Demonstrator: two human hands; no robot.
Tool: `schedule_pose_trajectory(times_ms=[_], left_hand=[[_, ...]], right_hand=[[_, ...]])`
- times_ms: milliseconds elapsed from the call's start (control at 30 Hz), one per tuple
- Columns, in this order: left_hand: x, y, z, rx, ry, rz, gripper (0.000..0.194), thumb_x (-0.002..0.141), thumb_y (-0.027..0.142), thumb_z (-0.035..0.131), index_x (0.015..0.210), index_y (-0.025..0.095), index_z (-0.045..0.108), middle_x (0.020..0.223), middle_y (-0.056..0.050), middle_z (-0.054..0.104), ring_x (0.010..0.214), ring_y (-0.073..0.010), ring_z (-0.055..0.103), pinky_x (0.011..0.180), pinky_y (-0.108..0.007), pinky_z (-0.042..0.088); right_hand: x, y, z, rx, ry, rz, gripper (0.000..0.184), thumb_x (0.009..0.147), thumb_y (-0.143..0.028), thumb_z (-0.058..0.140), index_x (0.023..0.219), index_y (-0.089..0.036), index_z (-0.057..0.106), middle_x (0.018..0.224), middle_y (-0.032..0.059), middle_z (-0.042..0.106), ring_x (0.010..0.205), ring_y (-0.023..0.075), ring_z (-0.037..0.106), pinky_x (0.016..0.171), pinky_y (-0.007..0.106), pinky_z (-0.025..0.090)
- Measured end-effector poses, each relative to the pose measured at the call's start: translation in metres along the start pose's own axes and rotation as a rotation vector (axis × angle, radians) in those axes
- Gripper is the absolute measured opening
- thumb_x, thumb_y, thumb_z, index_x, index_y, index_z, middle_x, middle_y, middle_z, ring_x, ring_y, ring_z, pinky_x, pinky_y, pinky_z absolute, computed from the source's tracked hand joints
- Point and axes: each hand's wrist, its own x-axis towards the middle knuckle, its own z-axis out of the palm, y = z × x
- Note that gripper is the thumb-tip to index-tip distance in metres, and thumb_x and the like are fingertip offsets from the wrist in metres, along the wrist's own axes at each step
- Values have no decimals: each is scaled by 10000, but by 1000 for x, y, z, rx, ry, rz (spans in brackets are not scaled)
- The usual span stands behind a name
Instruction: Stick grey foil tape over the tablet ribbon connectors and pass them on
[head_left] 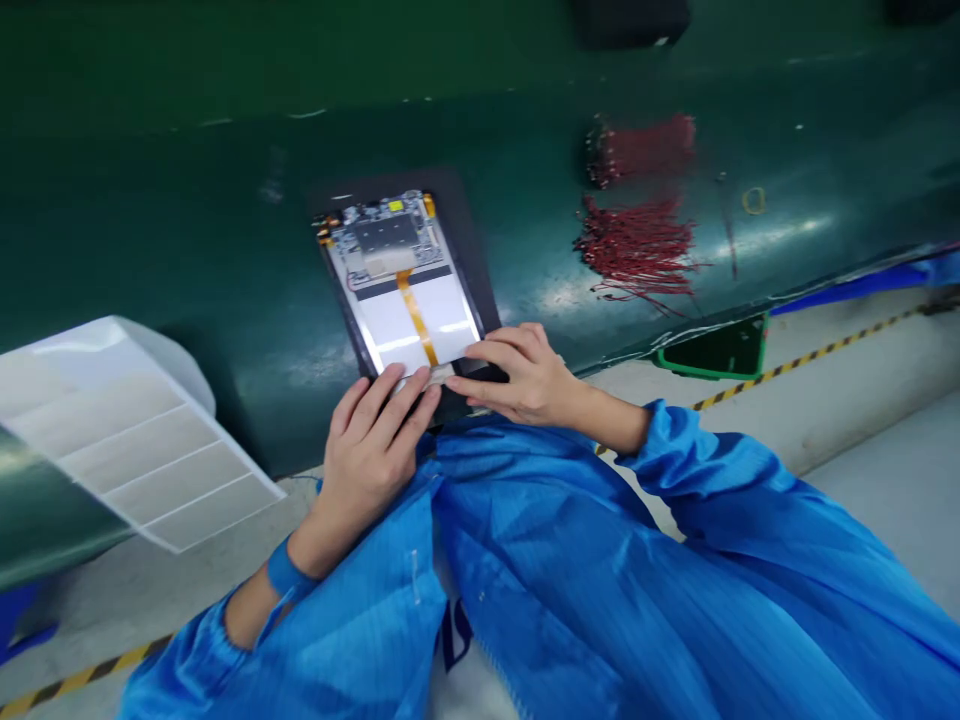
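Observation:
An opened tablet point(401, 290) lies back-up on a dark mat point(469, 240) on the green bench, its circuit board at the far end and an orange flex cable running down its white middle. My left hand point(371, 450) lies with fingers stretched flat on the tablet's near edge. My right hand point(517, 375) presses its fingertips together on the same edge from the right. The fingertips of both hands meet over a small pale strip at the bottom of the tablet.
A sheet of white labels on backing paper point(127, 430) curls off the bench at the left. Two bundles of red wires point(637, 245) lie at the right, with a small yellow ring point(754, 200) beyond. A green-rimmed tray point(716, 352) sits by the bench edge.

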Motion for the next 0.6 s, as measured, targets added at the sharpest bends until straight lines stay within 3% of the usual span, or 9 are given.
schedule_pose_trajectory(times_ms=[67,133,267,333,467,600], left_hand=[[1,-1,-2,3,-47,52,676,965,32,573,1616,194,490,1528,-119,630,1550,-276,474,1327,-462,287],[4,-2,-4,14,-55,61,695,971,27,566,1640,180,454,1546,-119,610,1574,-269,440,1357,-463,229],[12,0,-2,4,-107,185,719,1010,64,505,1700,108,307,1621,-162,511,1647,-279,273,1383,-456,176],[15,1,6,0,-161,264,749,1017,63,448,1723,83,198,1653,-173,461,1650,-277,251,1394,-439,151],[16,-4,24,-16,-164,236,756,1030,98,378,1744,167,137,1663,-100,470,1652,-223,246,1410,-394,96],[16,-14,30,-13,-106,251,735,1038,156,365,1744,215,166,1617,-55,543,1662,-171,221,1410,-367,99]], right_hand=[[-3,7,-3,-5,-26,-32,359,1090,-463,522,1428,-454,642,1428,37,650,1288,274,501,1035,479,344],[-14,19,-10,0,34,40,331,1090,-441,514,1364,-368,685,1324,57,695,1219,269,530,1016,470,339],[-49,53,-33,-104,323,543,265,1076,-304,470,1088,-204,715,1088,115,698,1080,284,528,966,467,345],[-65,69,-45,-167,327,678,222,1058,-281,489,1072,-192,692,1099,134,674,1068,299,500,920,451,347],[-76,93,-54,-194,208,656,125,1035,-255,558,984,-191,652,1015,114,663,973,275,482,828,396,335],[-74,104,-49,-189,209,559,173,1049,-219,526,903,-203,618,955,94,666,913,248,491,806,373,348]])
